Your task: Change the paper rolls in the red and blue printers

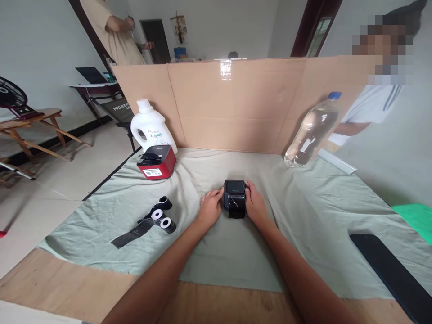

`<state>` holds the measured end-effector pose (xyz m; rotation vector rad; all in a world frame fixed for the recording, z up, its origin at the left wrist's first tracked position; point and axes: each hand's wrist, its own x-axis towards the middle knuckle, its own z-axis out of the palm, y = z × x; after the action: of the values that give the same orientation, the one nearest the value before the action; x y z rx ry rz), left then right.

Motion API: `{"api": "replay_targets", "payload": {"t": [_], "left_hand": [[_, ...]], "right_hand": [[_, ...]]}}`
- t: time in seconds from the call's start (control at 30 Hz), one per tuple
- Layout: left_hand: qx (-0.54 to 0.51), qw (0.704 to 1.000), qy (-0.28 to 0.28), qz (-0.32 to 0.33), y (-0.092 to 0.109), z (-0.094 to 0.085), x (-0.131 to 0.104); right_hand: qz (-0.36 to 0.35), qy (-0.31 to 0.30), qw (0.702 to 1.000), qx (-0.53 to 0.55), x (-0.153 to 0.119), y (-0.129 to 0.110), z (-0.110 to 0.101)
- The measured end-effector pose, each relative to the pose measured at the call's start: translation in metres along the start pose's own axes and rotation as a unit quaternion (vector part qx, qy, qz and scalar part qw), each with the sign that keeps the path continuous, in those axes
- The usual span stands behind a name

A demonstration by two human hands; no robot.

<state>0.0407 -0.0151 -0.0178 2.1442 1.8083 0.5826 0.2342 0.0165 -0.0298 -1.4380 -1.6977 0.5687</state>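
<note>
We hold a small black printer (235, 198) between both hands at the middle of the green cloth (303, 211) that covers the table. Our left hand (211, 208) presses against its left side with the fingers curled loosely around the edge, and our right hand (255, 206) grips its right side, thumb near the top corner. The printer rests on the cloth, its lid facing up.

To the left lie two black ribbon rolls (158, 218) with white cores, a strip of black ribbon trailing from them towards us. Further back on the left stands a red printer (157, 162), just in front of a white jug (150, 126). A clear bottle (312, 130) leans against the cardboard wall (236, 103) at the back right. A dark flat strip (391, 270) lies at the near right edge.

Behind the cardboard we see one person (114, 31) standing at the far left and another person (374, 103) in a white shirt at the right.
</note>
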Motion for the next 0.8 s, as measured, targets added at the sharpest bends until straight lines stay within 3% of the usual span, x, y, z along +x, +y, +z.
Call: {"api": "replay_targets", "payload": {"t": [0.2, 0.8], "left_hand": [[0.06, 0.998, -0.001, 0.01, 0.006, -0.003, -0.001], [0.01, 0.999, 0.022, 0.022, -0.005, 0.004, -0.001]], "right_hand": [[0.005, 0.018, 1.0, 0.001, -0.002, -0.002, 0.001], [0.031, 0.014, 0.999, 0.01, -0.001, -0.005, 0.0]]}}
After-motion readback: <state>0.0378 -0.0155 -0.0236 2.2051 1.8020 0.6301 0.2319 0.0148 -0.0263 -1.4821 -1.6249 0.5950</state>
